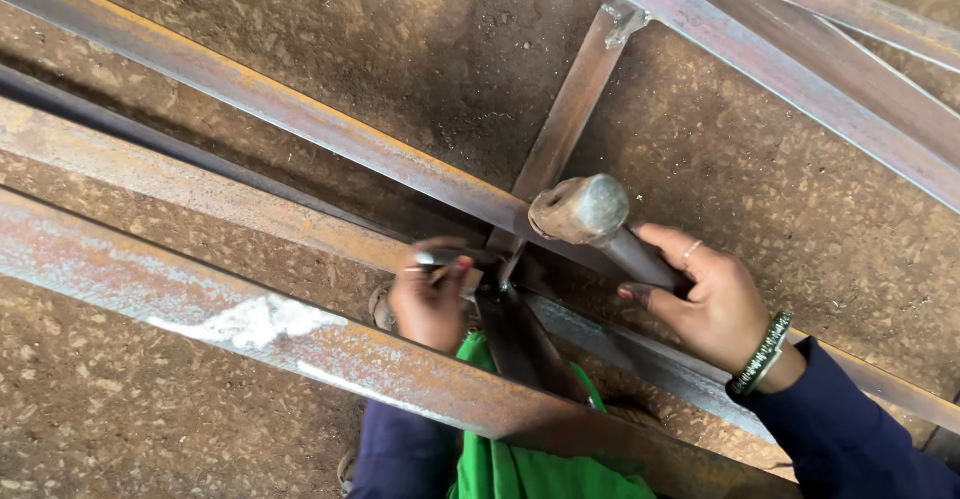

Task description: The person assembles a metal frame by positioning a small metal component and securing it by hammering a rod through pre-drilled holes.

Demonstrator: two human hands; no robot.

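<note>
My right hand (712, 299) grips the handle of a hammer (585, 209), whose worn round head hangs just above a joint in the rusty steel frame (300, 114). My left hand (432, 297) is closed around a small metal tool, a chisel or punch (440, 257), held against the joint beneath the hammer head. A short cross bar (575, 99) meets the long bar at that joint. A dark flat steel piece (520, 344) runs down from the joint toward my green clothing (520, 469).
Several long rusty angle bars cross the view diagonally, one broad bar (200, 304) in front of my arms. More steel bars (800, 69) lie at the upper right. Dusty brown ground (780, 189) lies beneath everything.
</note>
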